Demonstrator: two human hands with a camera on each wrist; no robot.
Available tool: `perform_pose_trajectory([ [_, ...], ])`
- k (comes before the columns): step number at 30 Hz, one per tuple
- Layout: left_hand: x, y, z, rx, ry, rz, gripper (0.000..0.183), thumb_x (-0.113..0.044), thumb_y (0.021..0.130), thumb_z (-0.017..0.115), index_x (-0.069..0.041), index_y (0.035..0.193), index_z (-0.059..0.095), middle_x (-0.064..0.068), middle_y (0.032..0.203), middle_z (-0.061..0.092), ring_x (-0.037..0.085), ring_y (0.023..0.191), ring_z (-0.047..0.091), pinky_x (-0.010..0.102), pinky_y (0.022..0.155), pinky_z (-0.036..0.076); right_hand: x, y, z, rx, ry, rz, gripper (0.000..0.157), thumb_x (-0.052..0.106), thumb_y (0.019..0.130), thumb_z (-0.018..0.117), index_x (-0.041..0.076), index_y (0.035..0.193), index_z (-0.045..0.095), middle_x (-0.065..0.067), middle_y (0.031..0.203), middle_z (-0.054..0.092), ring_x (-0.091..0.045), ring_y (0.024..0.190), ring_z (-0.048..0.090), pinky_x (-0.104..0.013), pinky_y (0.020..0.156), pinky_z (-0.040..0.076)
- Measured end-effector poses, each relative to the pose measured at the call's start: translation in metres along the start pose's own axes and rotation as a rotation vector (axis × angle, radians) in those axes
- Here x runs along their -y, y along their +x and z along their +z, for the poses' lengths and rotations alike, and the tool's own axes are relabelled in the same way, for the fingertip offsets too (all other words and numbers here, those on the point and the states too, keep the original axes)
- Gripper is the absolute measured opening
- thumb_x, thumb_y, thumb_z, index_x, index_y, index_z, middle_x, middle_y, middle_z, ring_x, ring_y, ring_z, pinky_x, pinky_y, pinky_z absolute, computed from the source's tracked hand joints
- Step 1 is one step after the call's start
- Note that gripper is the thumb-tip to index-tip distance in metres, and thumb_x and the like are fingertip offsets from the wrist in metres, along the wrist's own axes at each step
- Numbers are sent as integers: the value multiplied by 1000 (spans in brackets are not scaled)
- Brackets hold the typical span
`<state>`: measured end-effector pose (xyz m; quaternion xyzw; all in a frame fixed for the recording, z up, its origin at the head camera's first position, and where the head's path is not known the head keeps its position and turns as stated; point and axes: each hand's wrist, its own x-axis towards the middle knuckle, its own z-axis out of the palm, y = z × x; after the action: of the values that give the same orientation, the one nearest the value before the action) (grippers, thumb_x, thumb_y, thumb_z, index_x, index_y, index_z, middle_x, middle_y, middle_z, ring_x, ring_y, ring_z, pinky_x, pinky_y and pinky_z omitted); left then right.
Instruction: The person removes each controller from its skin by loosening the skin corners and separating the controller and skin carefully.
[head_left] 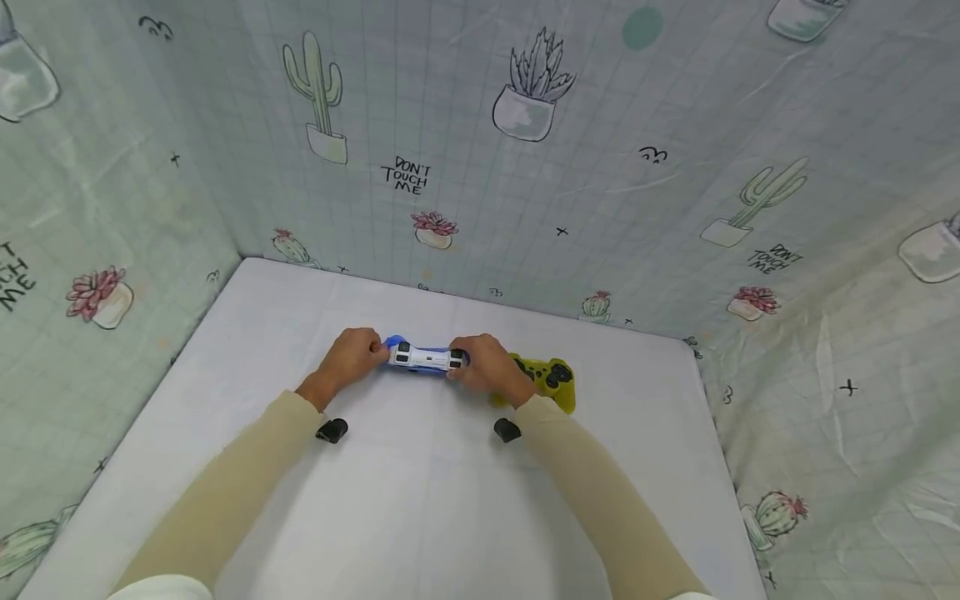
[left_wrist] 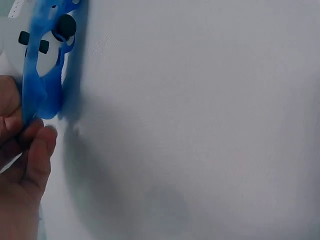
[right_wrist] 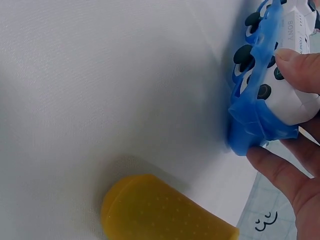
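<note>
A white game controller (head_left: 429, 358) is partly covered by a blue silicone cover (right_wrist: 263, 40), above the white table. At its left end my left hand (head_left: 351, 360) pinches the cover; in the left wrist view the fingertips (left_wrist: 39, 150) are at the tip of the blue handle. With my right hand (head_left: 483, 362) I hold the other end. The right thumb (right_wrist: 300, 70) presses on the white body, which shows bare outside the cover there, and a finger touches the blue handle from below. The controller's far side is hidden.
Beside my right hand a yellow game controller (head_left: 558, 385) lies on the table (head_left: 427, 500), partly hidden by the right forearm. Its yellow handle (right_wrist: 165, 210) shows in the right wrist view. Patterned cloth (head_left: 450, 125) hangs around the table's back and sides.
</note>
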<state>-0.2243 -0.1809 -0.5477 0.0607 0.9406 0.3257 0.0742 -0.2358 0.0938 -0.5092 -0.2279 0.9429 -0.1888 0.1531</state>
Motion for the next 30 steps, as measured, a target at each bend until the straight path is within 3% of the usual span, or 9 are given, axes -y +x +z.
perform_pose_trajectory([
  [6,18,-6,6,62,-259,-31,27,-19,106,57,0,107,75,13,103,73,22,93,61,31,81,51,2,-1,-3,28,32,59,43,31,95,78,17,135,68,-4,129,72,-20,111,60,-43,106,52],
  [9,18,-10,5,60,-385,-75,22,-16,102,63,4,112,65,18,109,72,23,96,63,30,82,52,2,-1,-2,27,41,56,45,32,96,77,17,137,67,-4,132,71,-20,111,60,-43,106,52],
  [12,15,-13,2,50,-429,-70,28,-13,99,68,0,120,53,21,125,66,31,109,67,36,90,57,0,-1,1,12,53,38,45,32,96,77,17,137,66,-5,134,70,-20,112,61,-42,106,52],
  [16,9,-15,-4,77,-352,29,54,-12,96,74,-7,144,51,20,155,51,41,139,54,54,108,52,-3,-2,4,-1,89,48,46,32,95,77,17,137,65,-4,135,69,-20,113,61,-43,106,52],
  [18,7,-14,-5,99,-288,78,65,-17,94,78,-10,152,50,17,162,46,41,147,47,57,114,47,-4,-3,5,-5,112,63,47,34,95,77,18,138,65,-4,137,69,-20,114,60,-43,107,51],
  [23,3,-12,-5,113,-172,130,67,-29,92,81,-12,152,54,14,162,48,41,152,41,59,122,36,-7,-4,9,-15,170,51,50,34,95,78,16,139,64,-4,141,67,-21,120,61,-44,111,50],
  [30,0,-10,-1,99,-161,139,64,-26,93,80,-10,150,56,15,159,51,41,150,43,57,123,35,-10,-4,11,-27,175,74,57,32,92,82,17,143,62,-5,149,62,-26,137,57,-48,119,44],
])
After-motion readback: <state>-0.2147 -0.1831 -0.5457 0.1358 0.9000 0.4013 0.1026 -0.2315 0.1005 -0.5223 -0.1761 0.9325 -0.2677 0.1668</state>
